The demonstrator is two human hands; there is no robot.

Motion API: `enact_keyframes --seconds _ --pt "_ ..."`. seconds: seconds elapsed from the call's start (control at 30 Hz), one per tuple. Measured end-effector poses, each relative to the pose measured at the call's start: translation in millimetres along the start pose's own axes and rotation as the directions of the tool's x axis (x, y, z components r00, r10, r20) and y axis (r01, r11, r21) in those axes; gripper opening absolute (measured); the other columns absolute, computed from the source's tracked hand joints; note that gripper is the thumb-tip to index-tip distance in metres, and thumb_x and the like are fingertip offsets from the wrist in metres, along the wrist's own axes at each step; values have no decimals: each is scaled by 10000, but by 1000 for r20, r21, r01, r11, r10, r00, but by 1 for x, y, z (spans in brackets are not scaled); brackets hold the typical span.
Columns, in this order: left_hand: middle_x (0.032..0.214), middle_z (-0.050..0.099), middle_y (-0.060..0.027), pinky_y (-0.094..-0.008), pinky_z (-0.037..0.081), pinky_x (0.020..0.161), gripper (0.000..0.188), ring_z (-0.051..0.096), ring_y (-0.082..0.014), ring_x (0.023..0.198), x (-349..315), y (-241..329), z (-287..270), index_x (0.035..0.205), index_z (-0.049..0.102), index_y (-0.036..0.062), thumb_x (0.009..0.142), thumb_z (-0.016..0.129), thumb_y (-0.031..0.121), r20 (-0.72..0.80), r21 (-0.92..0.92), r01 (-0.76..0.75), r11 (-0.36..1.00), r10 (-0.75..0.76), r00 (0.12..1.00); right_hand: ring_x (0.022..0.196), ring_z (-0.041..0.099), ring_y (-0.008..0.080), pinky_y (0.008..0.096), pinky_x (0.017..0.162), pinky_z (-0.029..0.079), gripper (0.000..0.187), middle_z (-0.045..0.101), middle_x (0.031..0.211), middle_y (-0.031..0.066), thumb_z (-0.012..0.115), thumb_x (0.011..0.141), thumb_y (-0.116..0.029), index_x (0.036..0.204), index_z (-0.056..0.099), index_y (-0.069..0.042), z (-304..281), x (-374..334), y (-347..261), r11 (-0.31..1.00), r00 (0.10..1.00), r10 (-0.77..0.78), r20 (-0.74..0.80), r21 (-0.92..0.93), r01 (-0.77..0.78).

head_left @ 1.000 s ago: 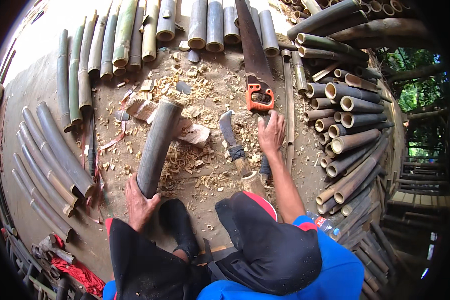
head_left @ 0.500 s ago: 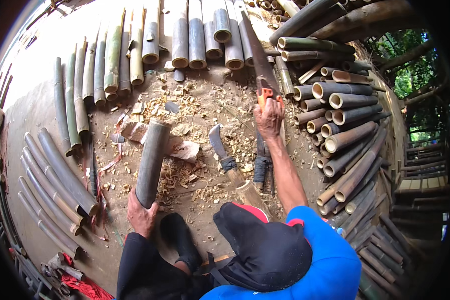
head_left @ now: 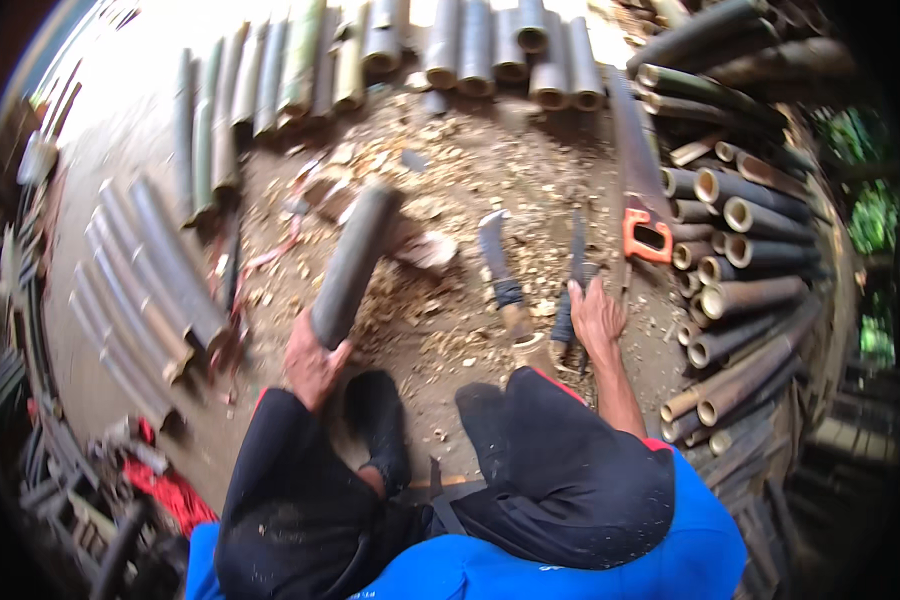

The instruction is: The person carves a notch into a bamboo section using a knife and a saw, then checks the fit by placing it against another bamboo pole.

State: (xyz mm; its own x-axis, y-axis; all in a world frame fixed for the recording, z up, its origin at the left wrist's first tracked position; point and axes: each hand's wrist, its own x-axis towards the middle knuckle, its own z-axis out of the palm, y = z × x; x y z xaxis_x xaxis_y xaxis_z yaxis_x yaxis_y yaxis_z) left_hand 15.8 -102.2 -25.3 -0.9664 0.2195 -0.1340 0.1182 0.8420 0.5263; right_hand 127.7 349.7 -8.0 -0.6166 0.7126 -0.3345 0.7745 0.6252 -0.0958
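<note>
My left hand point(head_left: 315, 358) is wrapped round the lower end of a dark bamboo tube point(head_left: 355, 265), which tilts up and to the right. My right hand point(head_left: 598, 318) is off the saw, its fingers stretched out at a knife with a black-wrapped handle point(head_left: 562, 325); blur hides whether they touch it. Farther right, a handsaw point(head_left: 640, 160) with an orange grip lies along the ground, its blade pointing away from me. Between my hands is a hooked blade point(head_left: 491, 243) with a wooden handle, bound in black near the blade.
Bamboo tubes point(head_left: 475, 60) stand in a row along the far side. More cut bamboo point(head_left: 755, 300) is stacked on the right, and curved-looking lengths point(head_left: 170, 270) lie on the left. Wood shavings point(head_left: 440, 180) cover the ground around a chopped wood block point(head_left: 430, 250). A red cloth point(head_left: 170, 495) lies lower left.
My right hand has let go of the saw, which now lies on the ground, and has come back toward me to the black-wrapped handle. My left hand still holds the bamboo tube. The view has shifted.
</note>
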Motion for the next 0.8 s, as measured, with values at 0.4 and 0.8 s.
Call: enact_keyframes --seconds 0.4,0.8 --pt "1139 629 -193 -507 535 934 699 648 -403 1093 -7 10 4 1291 510 55 750 842 348 -72 50 -4 999 7 997 562 624 173 346 457 477 223 563 680 49 632 873 -294 876 596 -74 23 4 42 577 920 13 391 749 -326" --pt "1211 586 -190 -503 500 953 851 597 -368 1167 10 9 14 1392 498 -3 752 848 435 -79 116 44 992 -35 996 681 606 232 415 631 530 390 600 828 70 621 997 -410 1163 568 -62 -14 -29 -160 679 807 -587 58 578 453"
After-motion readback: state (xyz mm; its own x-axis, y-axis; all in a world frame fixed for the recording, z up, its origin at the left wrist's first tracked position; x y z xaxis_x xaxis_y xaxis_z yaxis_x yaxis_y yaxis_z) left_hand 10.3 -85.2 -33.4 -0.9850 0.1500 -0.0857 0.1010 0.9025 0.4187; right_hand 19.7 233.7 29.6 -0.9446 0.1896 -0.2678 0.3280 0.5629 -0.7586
